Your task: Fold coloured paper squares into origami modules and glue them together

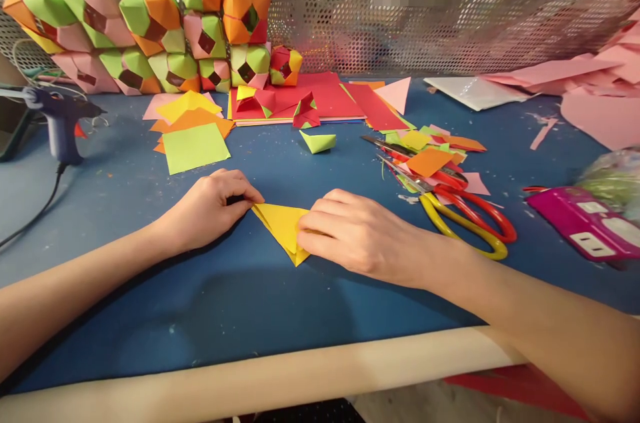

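Note:
A sheet of yellow paper [281, 226], folded into a triangle, lies on the blue tabletop between my hands with its point toward me. My left hand [216, 208] pinches its left corner between thumb and fingers. Curled over the right part of the sheet, my right hand [357, 233] grips it with the fingertips, which hide that corner. Just beyond the sheet lies a small folded green paper piece [319, 142]. Square green paper [197, 146] tops a pile of orange, yellow and pink sheets to the left.
Stacked folded-paper balls [150, 16] lean by the perforated metal screen [320, 10]. Red paper sheets [325, 100] lie before them. Two pairs of scissors [465, 216] rest on paper scraps at right, near a magenta power strip [583, 223]. A glue gun [63, 120] stands at left.

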Available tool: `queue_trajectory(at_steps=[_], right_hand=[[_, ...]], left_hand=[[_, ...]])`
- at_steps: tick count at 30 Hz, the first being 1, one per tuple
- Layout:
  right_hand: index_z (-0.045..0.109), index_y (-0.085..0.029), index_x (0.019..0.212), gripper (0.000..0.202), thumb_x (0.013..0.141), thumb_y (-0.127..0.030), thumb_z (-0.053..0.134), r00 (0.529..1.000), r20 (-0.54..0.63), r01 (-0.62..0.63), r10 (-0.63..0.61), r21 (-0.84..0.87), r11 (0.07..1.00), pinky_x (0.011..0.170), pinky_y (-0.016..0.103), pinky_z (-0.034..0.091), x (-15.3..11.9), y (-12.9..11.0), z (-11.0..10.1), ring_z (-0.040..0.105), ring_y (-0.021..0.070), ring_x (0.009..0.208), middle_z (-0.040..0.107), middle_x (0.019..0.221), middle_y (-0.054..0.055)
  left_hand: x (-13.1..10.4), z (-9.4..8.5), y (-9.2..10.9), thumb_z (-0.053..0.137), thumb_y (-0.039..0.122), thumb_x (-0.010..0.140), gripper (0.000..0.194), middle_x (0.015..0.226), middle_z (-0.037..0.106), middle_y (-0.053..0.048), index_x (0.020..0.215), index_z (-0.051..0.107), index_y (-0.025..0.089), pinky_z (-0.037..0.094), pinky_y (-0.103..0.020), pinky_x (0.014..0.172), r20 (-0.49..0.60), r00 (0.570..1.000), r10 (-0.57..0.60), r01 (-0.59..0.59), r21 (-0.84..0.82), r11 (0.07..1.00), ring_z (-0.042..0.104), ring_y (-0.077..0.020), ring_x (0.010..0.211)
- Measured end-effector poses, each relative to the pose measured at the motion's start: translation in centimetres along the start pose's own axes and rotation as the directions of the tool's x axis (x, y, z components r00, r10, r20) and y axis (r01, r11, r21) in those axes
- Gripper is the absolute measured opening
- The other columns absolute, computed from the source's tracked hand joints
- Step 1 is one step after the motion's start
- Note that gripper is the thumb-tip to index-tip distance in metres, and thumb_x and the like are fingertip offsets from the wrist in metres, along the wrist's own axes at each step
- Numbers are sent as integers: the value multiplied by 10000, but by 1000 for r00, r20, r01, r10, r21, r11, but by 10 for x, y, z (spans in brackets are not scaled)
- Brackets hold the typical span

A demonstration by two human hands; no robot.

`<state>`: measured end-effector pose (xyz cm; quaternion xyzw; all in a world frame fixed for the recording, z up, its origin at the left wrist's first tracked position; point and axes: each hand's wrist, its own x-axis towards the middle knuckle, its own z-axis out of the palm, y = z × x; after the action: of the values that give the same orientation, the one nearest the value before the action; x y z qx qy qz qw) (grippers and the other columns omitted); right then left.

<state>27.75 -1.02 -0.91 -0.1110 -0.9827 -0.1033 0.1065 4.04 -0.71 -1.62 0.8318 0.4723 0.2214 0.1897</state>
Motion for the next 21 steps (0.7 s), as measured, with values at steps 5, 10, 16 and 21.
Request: queue_trajectory(at_steps=[5, 10, 16, 21], right_hand=[[615, -154, 715, 322, 916, -99, 370, 1000, 25, -9, 9, 13, 1000, 648, 292, 314, -2, 0, -1, 444, 150, 681, 600, 733, 44], [603, -149, 685, 322, 905, -76, 378, 998, 58, -16, 14, 28, 999, 625, 286, 303, -1, -1, -5, 412, 141, 651, 575, 699, 31], [619, -153, 690, 335, 906, -75, 374, 999, 53, -6, 4, 26, 1000, 637, 289, 313, -1, -2, -6, 416, 139, 648, 577, 700, 30], [628, -159, 707, 332, 908, -81, 375, 998, 57, 14, -16, 36, 999, 648, 293, 323, -2, -3, -6, 421, 136, 644, 578, 700, 28]], left_hand=[[2, -2, -2, 478, 164, 807, 214, 887, 636, -9, 846, 683, 209, 458, -254, 807, 28, 1000, 10, -10, -12, 1000, 585, -142, 842], [2, -3, -5, 477, 193, 818, 215, 905, 639, -3, 864, 685, 225, 454, -260, 797, 55, 998, 25, -24, -13, 1000, 582, -148, 852], [4, -4, -7, 476, 208, 830, 210, 906, 640, -6, 876, 680, 225, 454, -263, 809, 77, 996, 36, -36, -2, 999, 584, -148, 862], [4, -5, -7, 481, 213, 819, 209, 901, 644, -5, 856, 686, 229, 455, -271, 811, 85, 996, 29, -28, -9, 1000, 586, -153, 860]])
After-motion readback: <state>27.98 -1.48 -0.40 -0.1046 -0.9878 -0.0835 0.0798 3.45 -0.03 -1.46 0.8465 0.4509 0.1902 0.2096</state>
